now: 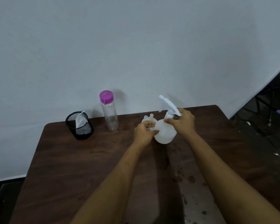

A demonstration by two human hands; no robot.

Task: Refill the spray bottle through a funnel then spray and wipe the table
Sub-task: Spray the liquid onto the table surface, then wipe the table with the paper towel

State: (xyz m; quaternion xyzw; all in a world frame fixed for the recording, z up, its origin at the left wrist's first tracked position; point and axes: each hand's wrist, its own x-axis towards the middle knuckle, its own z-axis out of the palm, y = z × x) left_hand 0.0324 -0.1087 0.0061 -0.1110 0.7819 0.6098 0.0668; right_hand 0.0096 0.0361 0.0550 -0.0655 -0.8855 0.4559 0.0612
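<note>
Left hand (pixel 144 131) and right hand (pixel 183 124) grip a spray bottle (pixel 165 134) on a droplet-spotted dark wooden table (pixel 87 167) by a pale wall (pixel 136 46).

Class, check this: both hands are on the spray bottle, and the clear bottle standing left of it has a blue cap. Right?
Not quite. In the head view the left hand and right hand are on the spray bottle and the clear bottle stands left of it, but its cap is pink, not blue.
</note>
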